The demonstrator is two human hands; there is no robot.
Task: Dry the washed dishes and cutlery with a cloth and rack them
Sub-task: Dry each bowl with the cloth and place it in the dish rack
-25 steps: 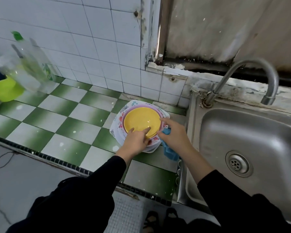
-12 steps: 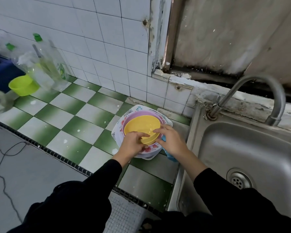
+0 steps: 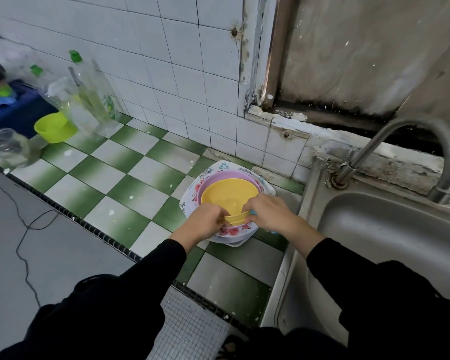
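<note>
Now both hands are gripping the near rim of the yellow bowl [image 3: 229,197]. The left hand [image 3: 205,226] is curling its fingers over the rim's left part, and the right hand [image 3: 270,214] is doing the same on the right part. A second ago the left hand was only laying a straight finger on the rim and the right hand was sitting at the bowl's right edge. Half a second ago both were closing in.

The bowl's outer near wall is showing between the hands. Can't tell if it's lifting clear. The bowl is sitting inside the lilac bowl [image 3: 218,178], which is sitting on the floral plate [image 3: 192,198]. The stack is directly ahead of the hands on the bench [image 3: 115,183].

The blue cloth [image 3: 253,213] is peeking out beside the right hand's fingers, with less of it showing than before. Can't tell whether that hand is also holding it.

The sink [image 3: 374,229] and tap [image 3: 426,141] are lying to the right of the right hand. The lime bowl [image 3: 55,128], clear bottles [image 3: 94,100] and blue crate [image 3: 18,110] are standing well left of the left hand, with more of them showing than a second ago.
</note>
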